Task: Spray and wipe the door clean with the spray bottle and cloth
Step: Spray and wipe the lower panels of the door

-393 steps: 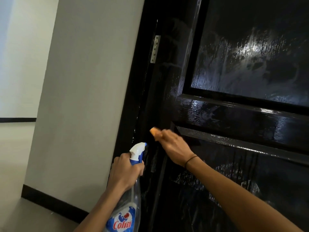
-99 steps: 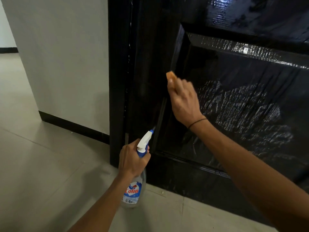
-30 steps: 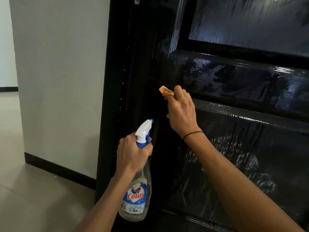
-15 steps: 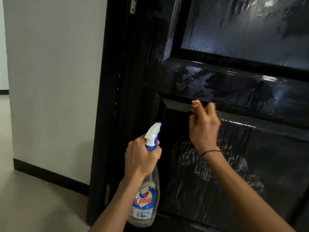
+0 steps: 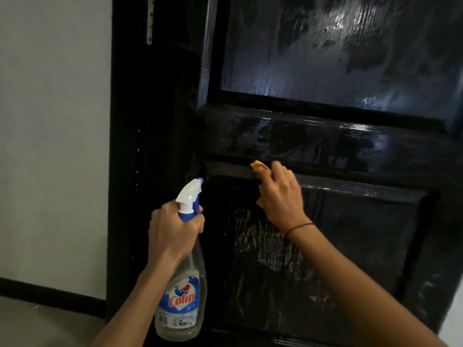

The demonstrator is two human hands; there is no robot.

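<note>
A glossy black panelled door (image 5: pixel 313 136) fills the right of the view, streaked with wet patches. My right hand (image 5: pixel 280 196) grips a small orange cloth (image 5: pixel 259 167) and presses it on the moulding at the top edge of the lower panel. Only the cloth's corners show past my fingers. My left hand (image 5: pixel 172 232) grips the neck of a clear spray bottle (image 5: pixel 181 296) with a white and blue trigger head, held upright in front of the door's left stile, nozzle toward the door.
A black door frame (image 5: pixel 125 171) with a metal hinge (image 5: pixel 149 20) stands left of the door. A pale wall (image 5: pixel 52 146) with a black skirting strip (image 5: pixel 50 296) runs further left above a grey tiled floor (image 5: pixel 37 326).
My right hand slid the cloth from the left stile rightward along the lower panel's top moulding. The bottle in my left hand stayed at the same height beside it.
</note>
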